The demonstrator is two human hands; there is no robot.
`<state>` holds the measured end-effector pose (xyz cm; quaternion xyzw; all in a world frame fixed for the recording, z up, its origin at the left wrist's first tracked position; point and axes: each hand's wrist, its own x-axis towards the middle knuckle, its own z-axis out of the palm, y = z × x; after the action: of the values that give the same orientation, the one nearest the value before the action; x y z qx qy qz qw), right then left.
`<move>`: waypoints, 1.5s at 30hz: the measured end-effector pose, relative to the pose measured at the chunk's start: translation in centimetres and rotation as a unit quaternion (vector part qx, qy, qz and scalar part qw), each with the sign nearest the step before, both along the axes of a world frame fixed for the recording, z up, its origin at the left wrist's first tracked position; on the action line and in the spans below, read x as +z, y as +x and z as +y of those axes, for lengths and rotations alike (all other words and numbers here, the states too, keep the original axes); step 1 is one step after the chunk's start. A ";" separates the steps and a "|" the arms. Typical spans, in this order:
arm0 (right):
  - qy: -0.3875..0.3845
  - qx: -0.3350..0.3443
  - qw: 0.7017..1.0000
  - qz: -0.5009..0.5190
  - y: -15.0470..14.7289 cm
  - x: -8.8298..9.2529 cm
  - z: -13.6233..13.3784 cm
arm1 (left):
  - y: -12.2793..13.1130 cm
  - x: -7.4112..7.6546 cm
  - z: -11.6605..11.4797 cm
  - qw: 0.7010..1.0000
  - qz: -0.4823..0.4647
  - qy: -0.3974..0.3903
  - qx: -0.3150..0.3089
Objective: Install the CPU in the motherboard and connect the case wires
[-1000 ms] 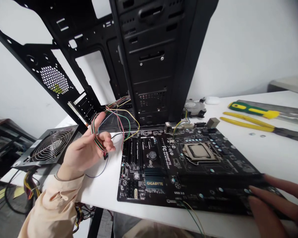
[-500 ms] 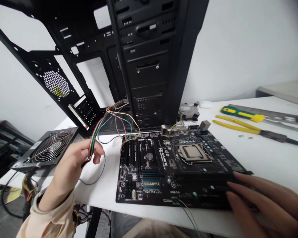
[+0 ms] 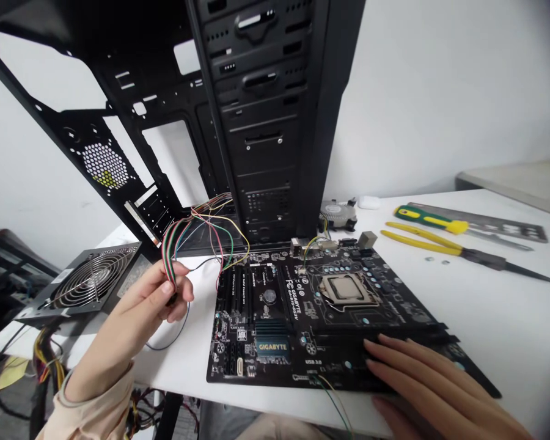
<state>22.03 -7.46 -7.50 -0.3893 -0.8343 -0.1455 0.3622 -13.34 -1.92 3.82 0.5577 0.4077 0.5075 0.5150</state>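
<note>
The person's left hand (image 3: 140, 299), at lower left of the frame, has a closed grip on a flat bundle of red, green and black wires (image 3: 168, 250), pinched between thumb and fingers, with a small dark plug (image 3: 172, 300) just visible at the fingertips. The bundle rises out of that grip and loops up toward a tangle of thin coloured wires (image 3: 211, 223) near the foot of the upright black computer case (image 3: 266, 122).

The right hand (image 3: 421, 385), at lower right, lies flat and open, its grip holding nothing, with its fingers (image 3: 394, 357) resting on the near edge of a black Gigabyte motherboard (image 3: 256, 299). The board lies flat on a white desk (image 3: 508, 305), between the two hands and much nearer the right one. A bare processor (image 3: 346, 288) sits in its socket at the board's centre right.

To the left of the board, a power supply (image 3: 89, 284) with a round fan grille rests at the desk's edge. Behind the board stands a small processor cooler (image 3: 337, 214). At right lie a green-and-yellow screwdriver (image 3: 428, 219), yellow-handled pliers (image 3: 421, 242), a metal port plate (image 3: 490, 223) and two tiny screws (image 3: 435, 260).
</note>
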 end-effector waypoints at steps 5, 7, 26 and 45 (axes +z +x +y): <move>-0.001 -0.022 1.000 0.022 -1.1 1.3 0.3 | -0.2 0.6 1.0 0.996 -0.081 -0.028 0.019; 0.005 -0.026 0.999 0.026 -1.4 1.7 0.3 | -0.2 0.7 1.1 0.997 -0.067 -0.042 0.026; -0.032 -0.028 0.998 0.042 -2.0 1.7 0.3 | 0.7 -2.2 2.0 0.969 0.239 0.036 0.043; -0.041 -0.030 0.998 0.043 -2.1 1.8 0.2 | 1.5 -2.8 1.9 0.949 0.302 -0.017 0.085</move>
<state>19.92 -7.25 -5.71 -0.4342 -0.8112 -0.1051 0.3774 -11.80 0.00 0.99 0.6397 0.5982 0.3502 0.3319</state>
